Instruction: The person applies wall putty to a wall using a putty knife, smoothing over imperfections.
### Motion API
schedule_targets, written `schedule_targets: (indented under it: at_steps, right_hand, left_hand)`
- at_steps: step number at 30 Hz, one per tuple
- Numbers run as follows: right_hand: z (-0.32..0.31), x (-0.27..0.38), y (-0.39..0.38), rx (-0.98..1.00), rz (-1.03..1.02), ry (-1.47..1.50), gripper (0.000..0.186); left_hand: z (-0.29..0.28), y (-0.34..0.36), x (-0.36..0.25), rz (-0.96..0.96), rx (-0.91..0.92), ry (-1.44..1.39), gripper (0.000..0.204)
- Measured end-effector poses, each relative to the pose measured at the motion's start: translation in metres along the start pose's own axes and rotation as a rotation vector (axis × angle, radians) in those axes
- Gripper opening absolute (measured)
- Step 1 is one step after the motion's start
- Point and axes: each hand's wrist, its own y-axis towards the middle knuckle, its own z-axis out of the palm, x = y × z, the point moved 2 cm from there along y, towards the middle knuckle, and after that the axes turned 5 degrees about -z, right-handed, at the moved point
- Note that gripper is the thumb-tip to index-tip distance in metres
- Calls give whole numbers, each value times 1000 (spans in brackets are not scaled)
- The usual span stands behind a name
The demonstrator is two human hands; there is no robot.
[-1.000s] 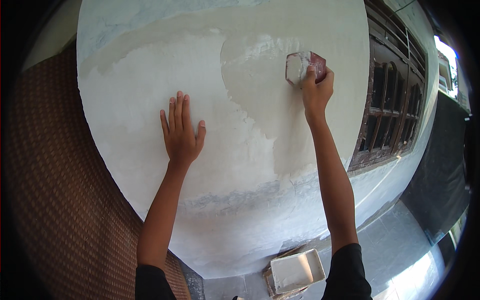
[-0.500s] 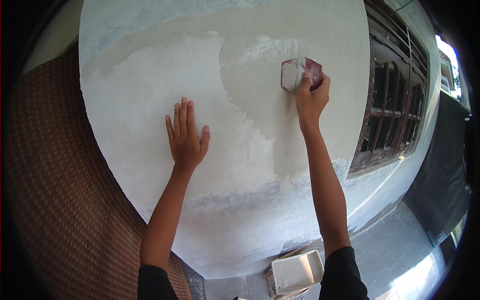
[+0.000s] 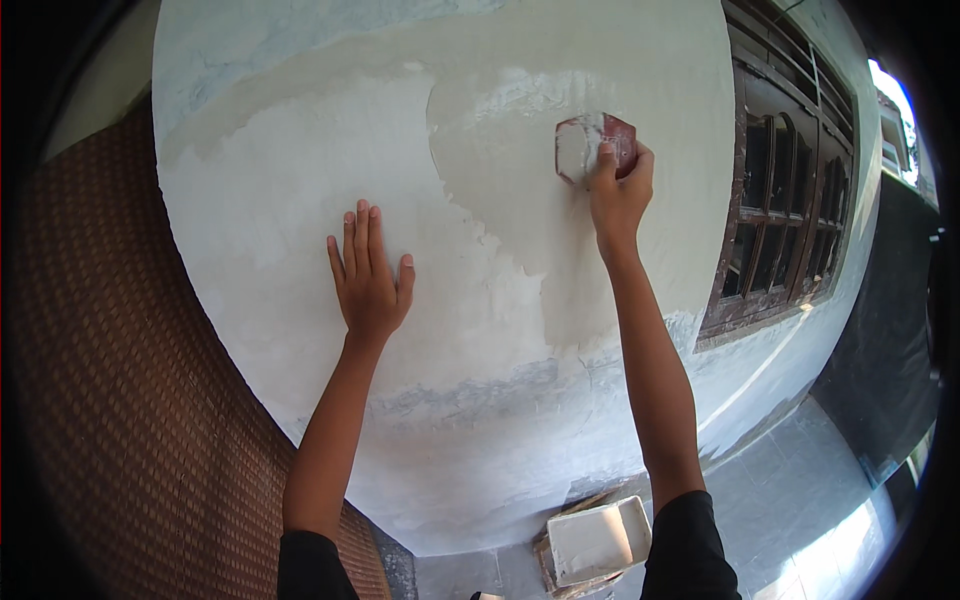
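My right hand [image 3: 622,195] grips a dark red, flat putty scraper [image 3: 596,145] with angled corners, smeared with pale putty over its left part. The thumb presses on its near face, while the other fingers are partly hidden behind it. The scraper is up against the wall [image 3: 480,330], or very close to it, on a patch of damp-looking grey-beige putty. My left hand [image 3: 370,285] rests flat against the whiter part of the wall, fingers stretched upward and thumb apart, holding nothing. A ragged edge between the two coats runs between my hands.
On the grey tiled floor [image 3: 770,480] below stands a pale rectangular tub [image 3: 598,545] of putty, close to the wall's foot. A dark wooden window [image 3: 780,200] is set in the wall at right. Brown woven matting [image 3: 130,330] covers the left side; a dark sheet [image 3: 875,330] hangs far right.
The view has shifted slightly. The scraper and my right hand appear a little further left, with the same grip. My left hand stays flat on the wall.
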Motion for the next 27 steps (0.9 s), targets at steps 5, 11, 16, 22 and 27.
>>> schedule_targets:
  at_steps: [5,11,16,22,27]
  right_hand:
    - [-17,7,-6,-103,40,169,31]
    - [55,52,-65,342,-528,-17,30]
    - [67,43,-29,291,-476,-88,30]
    - [6,3,57,-49,-47,-57,36]
    - [-34,-7,60,-260,193,150,31]
  left_hand:
    - [4,-1,-4,-9,-9,10,72]
    - [6,-4,-3,-22,-28,34,71]
    - [12,-13,-13,-34,1,9,69]
    - [8,-19,-14,-29,-1,24,69]
    - [12,-19,-16,-42,-10,26,69]
